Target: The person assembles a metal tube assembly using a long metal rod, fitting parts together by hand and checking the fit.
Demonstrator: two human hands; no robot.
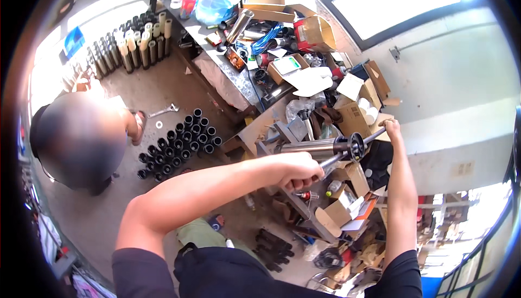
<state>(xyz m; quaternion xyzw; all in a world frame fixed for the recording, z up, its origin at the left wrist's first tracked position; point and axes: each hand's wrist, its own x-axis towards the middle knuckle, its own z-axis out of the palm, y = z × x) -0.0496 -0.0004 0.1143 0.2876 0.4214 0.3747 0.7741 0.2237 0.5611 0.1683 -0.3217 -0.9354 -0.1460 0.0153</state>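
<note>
A long metal bar (375, 136) runs across the black flanged end (356, 146) of a shiny steel cylinder (316, 146). My left hand (302, 172) is closed round the bar's near end, left of the flange. At the far end, my right hand (392, 128) grips the same bar with the arm stretched out. The cylinder lies on its side on the cluttered bench. How the bar meets the flange is too small to make out.
A person (81, 140) crouches at left beside several upright black tubes (179, 140). A wrench (164, 111) lies on the floor. Rows of pipes (135, 48) stand behind. Cardboard boxes (353, 119) and blue cable (266, 38) crowd the benches. Dark parts (273, 249) lie near my feet.
</note>
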